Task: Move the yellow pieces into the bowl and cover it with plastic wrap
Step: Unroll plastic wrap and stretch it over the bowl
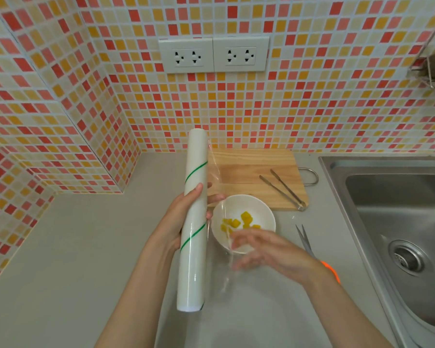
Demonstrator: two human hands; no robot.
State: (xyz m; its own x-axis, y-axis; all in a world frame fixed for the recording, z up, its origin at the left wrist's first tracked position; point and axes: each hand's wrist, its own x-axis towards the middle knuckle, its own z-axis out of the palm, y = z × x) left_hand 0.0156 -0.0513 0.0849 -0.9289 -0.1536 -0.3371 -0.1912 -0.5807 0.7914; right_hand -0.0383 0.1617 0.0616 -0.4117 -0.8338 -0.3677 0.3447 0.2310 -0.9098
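Note:
A white bowl [261, 212] stands on the grey counter with several yellow pieces [246, 218] inside it. My left hand [183, 217] grips a long white roll of plastic wrap [195, 197] with green stripes, held lengthwise just left of the bowl. A clear sheet of wrap [215, 169] trails off the roll's right side. My right hand [266, 249] is over the bowl's near rim, blurred, with its fingers on the loose edge of the wrap.
A wooden cutting board [251, 169] lies behind the bowl with metal tongs [283, 188] on it. Scissors [305, 241] with an orange handle lie right of the bowl. A steel sink [397, 222] fills the right side. Tiled walls stand behind and left.

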